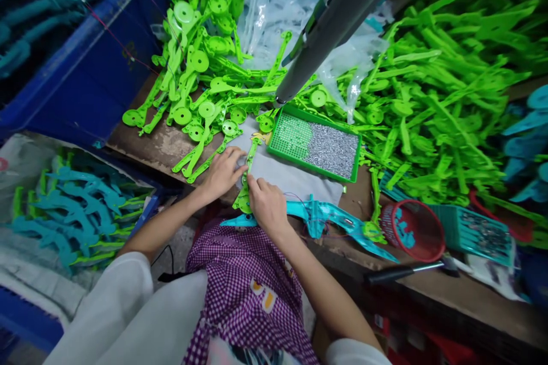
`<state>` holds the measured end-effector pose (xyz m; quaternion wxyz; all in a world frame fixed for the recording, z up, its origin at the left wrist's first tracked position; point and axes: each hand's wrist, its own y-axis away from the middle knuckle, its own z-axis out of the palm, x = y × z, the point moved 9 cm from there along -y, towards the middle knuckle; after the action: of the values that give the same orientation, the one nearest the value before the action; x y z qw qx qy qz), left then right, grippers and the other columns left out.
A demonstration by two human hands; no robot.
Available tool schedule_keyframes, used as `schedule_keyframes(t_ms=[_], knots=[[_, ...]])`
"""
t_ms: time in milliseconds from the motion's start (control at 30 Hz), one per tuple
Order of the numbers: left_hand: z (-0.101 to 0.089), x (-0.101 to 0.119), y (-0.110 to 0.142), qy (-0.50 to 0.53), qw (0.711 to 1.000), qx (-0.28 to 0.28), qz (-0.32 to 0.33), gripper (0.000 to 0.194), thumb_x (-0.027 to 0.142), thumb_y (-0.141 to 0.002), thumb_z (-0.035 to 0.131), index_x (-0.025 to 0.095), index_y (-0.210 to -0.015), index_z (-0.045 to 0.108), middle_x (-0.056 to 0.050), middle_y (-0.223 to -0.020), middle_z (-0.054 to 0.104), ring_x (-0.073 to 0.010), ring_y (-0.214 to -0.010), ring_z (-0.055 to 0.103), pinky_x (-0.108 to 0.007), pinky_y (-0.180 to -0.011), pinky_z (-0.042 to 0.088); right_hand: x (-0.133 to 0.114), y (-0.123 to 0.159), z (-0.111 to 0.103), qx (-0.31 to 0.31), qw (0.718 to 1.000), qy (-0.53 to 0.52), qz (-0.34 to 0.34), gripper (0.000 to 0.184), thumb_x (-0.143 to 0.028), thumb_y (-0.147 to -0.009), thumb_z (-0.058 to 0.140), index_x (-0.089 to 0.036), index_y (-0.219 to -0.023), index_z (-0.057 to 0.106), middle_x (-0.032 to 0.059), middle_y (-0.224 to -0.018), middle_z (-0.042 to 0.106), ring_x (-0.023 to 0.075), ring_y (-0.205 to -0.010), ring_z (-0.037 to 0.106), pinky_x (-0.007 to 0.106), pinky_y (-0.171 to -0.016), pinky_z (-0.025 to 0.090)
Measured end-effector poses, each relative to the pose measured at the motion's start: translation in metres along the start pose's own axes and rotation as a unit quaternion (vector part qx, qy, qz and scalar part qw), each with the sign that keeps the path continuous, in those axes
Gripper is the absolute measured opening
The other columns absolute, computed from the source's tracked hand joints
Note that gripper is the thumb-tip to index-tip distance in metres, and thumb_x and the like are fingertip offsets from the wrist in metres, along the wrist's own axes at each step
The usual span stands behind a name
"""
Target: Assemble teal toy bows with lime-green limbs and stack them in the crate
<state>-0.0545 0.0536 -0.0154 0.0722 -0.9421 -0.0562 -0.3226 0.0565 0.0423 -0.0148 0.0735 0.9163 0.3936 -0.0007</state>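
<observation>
A bright green plastic arm-shaped part (253, 154) lies lengthwise before me at the bench's front edge, its wide end toward me. My left hand (223, 172) is at its left side, thumb and fingertips closed in against it. From the right, my right hand (269, 205) has its curled fingers closed on the lower half and hides some of it. Under my right hand and off to the right stretches a long turquoise plastic part (319, 214) with thin wires about it. Just beyond my hands, a green perforated tray (314, 170) holds many small metal pieces.
Loose green parts (428, 102) are heaped right and back left. A grey tool shaft (334, 28) slants down over the bench. At right are a red basket (417, 228), a turquoise tray (483, 234) and a hammer (402, 271). A blue crate (85, 68) stands left.
</observation>
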Motion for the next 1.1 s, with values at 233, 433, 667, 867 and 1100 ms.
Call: schedule_keyframes(t_ms=[233, 433, 667, 867, 1100], knots=[[0.003, 0.008, 0.005, -0.010, 1.000, -0.007, 0.017, 0.018, 0.028, -0.094, 0.053, 0.023, -0.104, 0.067, -0.003, -0.113, 0.064, -0.0207, -0.103, 0.059, -0.038, -0.092, 0.037, 0.017, 0.000, 0.001, 0.051, 0.978, -0.201, 0.027, 0.036, -0.025, -0.095, 0.038, -0.014, -0.126, 0.053, 0.0130, -0.101, 0.065, 0.0243, -0.093, 0.060, 0.037, -0.083, 0.046], [-0.002, 0.007, 0.004, 0.023, 0.999, -0.015, 0.027, 0.020, 0.027, -0.094, 0.051, 0.022, -0.106, 0.067, -0.005, -0.114, 0.062, -0.0209, -0.106, 0.058, -0.039, -0.095, 0.038, 0.059, 0.040, -0.038, 0.143, 0.922, -0.359, 0.036, 0.030, -0.037, -0.092, 0.050, -0.020, -0.115, 0.059, 0.0108, -0.116, 0.062, 0.0216, -0.112, 0.058, 0.038, -0.095, 0.046], [-0.010, 0.008, 0.063, 0.123, 0.991, -0.043, -0.036, 0.040, 0.036, -0.090, 0.057, 0.022, -0.126, 0.051, -0.005, -0.104, 0.056, -0.0174, -0.090, 0.059, -0.034, -0.086, 0.050, 0.108, 0.079, -0.033, 0.132, 0.972, -0.169, 0.101, 0.041, -0.045, -0.093, 0.045, -0.020, -0.124, 0.056, 0.0144, -0.121, 0.061, 0.0281, -0.112, 0.056, 0.045, -0.092, 0.041], [0.022, 0.013, 0.105, 0.263, 0.948, -0.145, -0.107, 0.059, 0.035, -0.084, 0.064, 0.027, -0.136, 0.037, -0.007, -0.117, 0.047, -0.0128, -0.080, 0.061, -0.030, -0.071, 0.056, 0.118, 0.047, -0.004, 0.001, 0.981, -0.167, 0.097, 0.036, -0.043, -0.092, 0.047, -0.019, -0.113, 0.062, 0.0094, -0.091, 0.067, 0.0256, -0.091, 0.060, 0.041, -0.081, 0.037], [0.028, 0.007, 0.101, 0.315, 0.934, -0.086, -0.146, 0.061, 0.030, -0.080, 0.067, 0.025, -0.134, 0.039, -0.007, -0.114, 0.049, -0.0104, -0.077, 0.060, -0.028, -0.069, 0.056, 0.130, 0.040, -0.018, 0.019, 0.912, -0.407, 0.046, 0.027, -0.047, -0.085, 0.056, -0.022, -0.078, 0.061, 0.0060, -0.091, 0.060, 0.0225, -0.098, 0.057, 0.039, -0.086, 0.042]])
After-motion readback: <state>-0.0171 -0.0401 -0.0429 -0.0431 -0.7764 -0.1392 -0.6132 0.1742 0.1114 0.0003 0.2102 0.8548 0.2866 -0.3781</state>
